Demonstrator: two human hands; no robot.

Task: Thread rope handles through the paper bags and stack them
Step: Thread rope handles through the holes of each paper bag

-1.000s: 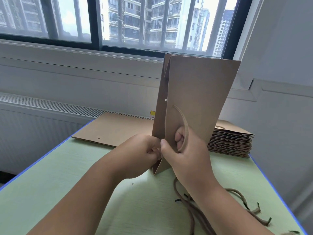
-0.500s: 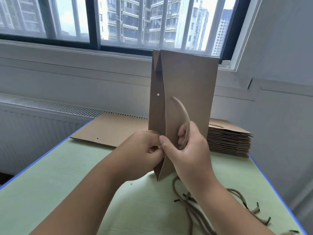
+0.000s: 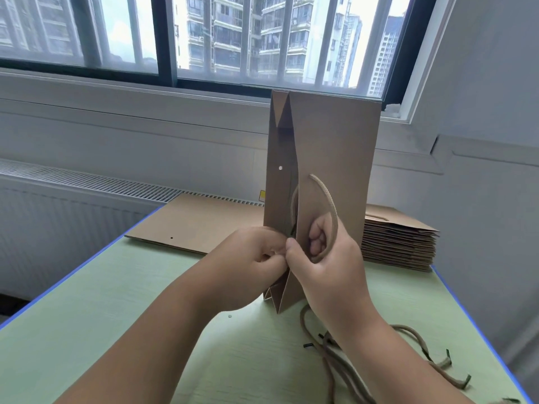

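Bag point(image 3: 335, 153) upright on tabletop point(image 3: 140, 322), right hand point(image 3: 328, 266) gripping its panel plus rope point(image 3: 327, 196) loop, left hand point(image 3: 250, 258) pinching the edge; hold panel taut, feed tip straight through hole.

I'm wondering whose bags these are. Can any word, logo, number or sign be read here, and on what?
No readable text anywhere.
The held paper bag: plain brown, no print.
The stacked bags: no print visible.
The yellow sticker behind the held bag: partly hidden, too small to read.
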